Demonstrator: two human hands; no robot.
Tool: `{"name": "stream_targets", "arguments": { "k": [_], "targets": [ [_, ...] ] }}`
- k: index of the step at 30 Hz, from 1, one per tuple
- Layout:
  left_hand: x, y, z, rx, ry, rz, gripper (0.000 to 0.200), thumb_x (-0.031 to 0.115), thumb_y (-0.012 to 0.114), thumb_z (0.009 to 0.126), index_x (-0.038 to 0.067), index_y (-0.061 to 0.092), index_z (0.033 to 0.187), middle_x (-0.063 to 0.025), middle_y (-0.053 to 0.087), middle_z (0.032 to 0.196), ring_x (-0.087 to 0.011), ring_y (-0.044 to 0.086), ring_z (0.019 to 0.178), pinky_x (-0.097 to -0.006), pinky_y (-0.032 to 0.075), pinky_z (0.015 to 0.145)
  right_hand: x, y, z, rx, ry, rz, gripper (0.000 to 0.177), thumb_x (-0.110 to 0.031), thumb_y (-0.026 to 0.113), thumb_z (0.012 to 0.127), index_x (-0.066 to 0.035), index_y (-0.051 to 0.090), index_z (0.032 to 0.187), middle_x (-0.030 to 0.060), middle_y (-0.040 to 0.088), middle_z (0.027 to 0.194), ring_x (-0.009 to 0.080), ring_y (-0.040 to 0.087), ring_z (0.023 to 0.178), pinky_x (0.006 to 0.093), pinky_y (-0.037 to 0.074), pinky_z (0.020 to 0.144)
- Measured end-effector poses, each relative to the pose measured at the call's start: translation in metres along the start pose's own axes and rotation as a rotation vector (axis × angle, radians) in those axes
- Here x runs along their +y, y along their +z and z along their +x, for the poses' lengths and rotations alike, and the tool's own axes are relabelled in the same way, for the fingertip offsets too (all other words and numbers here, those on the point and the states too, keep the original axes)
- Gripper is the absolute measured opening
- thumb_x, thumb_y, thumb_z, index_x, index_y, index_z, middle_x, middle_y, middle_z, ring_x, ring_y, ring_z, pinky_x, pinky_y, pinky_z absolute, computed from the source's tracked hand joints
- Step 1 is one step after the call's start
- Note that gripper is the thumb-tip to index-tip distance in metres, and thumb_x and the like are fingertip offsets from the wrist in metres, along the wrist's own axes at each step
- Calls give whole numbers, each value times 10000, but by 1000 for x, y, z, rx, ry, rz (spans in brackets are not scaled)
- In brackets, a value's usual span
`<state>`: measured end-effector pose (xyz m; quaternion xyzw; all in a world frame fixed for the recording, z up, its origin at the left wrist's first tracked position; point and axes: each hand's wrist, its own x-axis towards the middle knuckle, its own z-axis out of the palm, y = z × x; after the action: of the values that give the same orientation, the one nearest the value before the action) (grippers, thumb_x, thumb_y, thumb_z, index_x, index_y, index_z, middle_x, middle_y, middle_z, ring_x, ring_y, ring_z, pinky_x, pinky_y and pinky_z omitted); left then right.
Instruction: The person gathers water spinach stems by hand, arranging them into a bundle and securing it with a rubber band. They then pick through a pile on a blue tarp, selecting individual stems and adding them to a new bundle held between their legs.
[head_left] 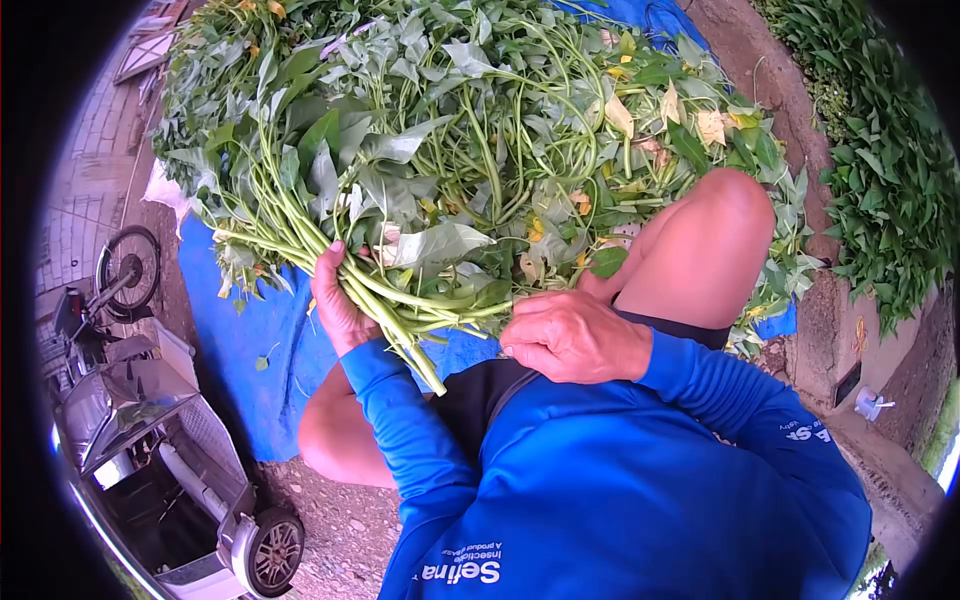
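My left hand is wrapped round a bunch of water spinach, its long pale green stems fanning up and left into the leaves. The cut stem ends stick out below and to the right of that hand. My right hand is closed, knuckles up, beside the rightmost stem tips. Whatever its fingers hold is hidden under them. Just beyond both hands lies a large heap of loose water spinach, with some yellowed leaves on its right side.
A blue tarp spreads under the heap. My bent knee stands at the heap's right edge. More leafy greens lie at far right. To the left are a motorcycle wheel and a sidecar on gravelly ground.
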<state>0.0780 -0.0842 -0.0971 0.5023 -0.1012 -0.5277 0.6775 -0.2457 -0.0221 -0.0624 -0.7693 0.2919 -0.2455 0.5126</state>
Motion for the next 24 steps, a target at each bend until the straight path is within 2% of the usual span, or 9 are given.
{"name": "stream_targets", "arguments": {
  "k": [2, 4, 8, 11, 14, 17, 19, 21, 24],
  "targets": [
    [9, -11, 8, 74, 39, 13, 175, 73, 733, 932, -14, 641, 1052, -128, 716, 881, -233, 704, 703, -356, 644, 677, 21, 4, -3, 120, 158, -228, 257, -243, 707, 993, -31, 743, 1134, 193, 711, 1038, 379, 711, 1026, 463, 567, 897],
    [18, -16, 9, 135, 59, 21, 178, 78, 744, 930, -20, 638, 1035, -125, 711, 876, -232, 705, 708, -352, 639, 659, 63, 6, 16, 194, 322, -174, 416, -324, 678, 1025, -41, 710, 1329, 276, 697, 1272, 400, 689, 1189, 458, 532, 1058],
    [17, -21, 11, 156, 45, 39, 202, 115, 778, 927, -2, 656, 1037, -107, 722, 849, -226, 720, 731, -336, 640, 678, 196, 27, 113, 567, 795, 80, 301, -304, 747, 942, -17, 755, 1031, 186, 789, 981, 378, 761, 945, 446, 592, 899],
    [12, -16, 4, 154, 33, 44, 214, 127, 793, 916, -13, 665, 1014, -112, 726, 853, -226, 719, 723, -327, 635, 664, 243, 45, 159, 686, 951, -216, 403, -314, 783, 928, -26, 719, 1202, 222, 768, 1117, 375, 745, 1027, 456, 570, 936],
    [14, -4, -6, 151, 11, 37, 214, 121, 768, 908, -27, 646, 1003, -98, 680, 800, -220, 706, 655, -337, 621, 615, 245, 42, 164, 614, 1018, -237, 452, -314, 758, 947, -10, 685, 1273, 270, 741, 1221, 434, 718, 1149, 480, 548, 1009],
    [12, -6, -7, 146, 3, 51, 239, 119, 770, 898, -30, 645, 1038, -98, 685, 802, -204, 700, 646, -328, 610, 606, 218, 13, 147, 640, 860, -346, 325, -225, 690, 961, -9, 683, 1204, 302, 734, 1194, 485, 695, 1149, 534, 550, 996],
    [7, -12, 0, 136, 22, 83, 203, 138, 778, 908, -17, 671, 984, -96, 700, 798, -205, 707, 645, -322, 605, 593, 200, -13, 128, 762, 655, -363, 394, -196, 654, 1009, -29, 685, 1364, 309, 722, 1196, 475, 690, 1145, 515, 533, 1018],
    [2, -12, 6, 106, 24, 85, 189, 143, 775, 918, -14, 680, 966, -91, 700, 777, -201, 714, 639, -319, 602, 575, 159, -58, 116, 787, 555, -560, 362, -182, 609, 1059, -35, 692, 1379, 308, 684, 1171, 469, 657, 1153, 497, 510, 1049],
    [3, -5, 2, 72, -20, 47, 187, 137, 771, 921, -12, 674, 980, -85, 699, 779, -194, 712, 641, -312, 606, 569, 86, -123, 111, 909, 381, -517, 374, -224, 576, 1083, -37, 683, 1388, 259, 743, 1233, 414, 714, 1138, 475, 534, 1033]
  ]
}}
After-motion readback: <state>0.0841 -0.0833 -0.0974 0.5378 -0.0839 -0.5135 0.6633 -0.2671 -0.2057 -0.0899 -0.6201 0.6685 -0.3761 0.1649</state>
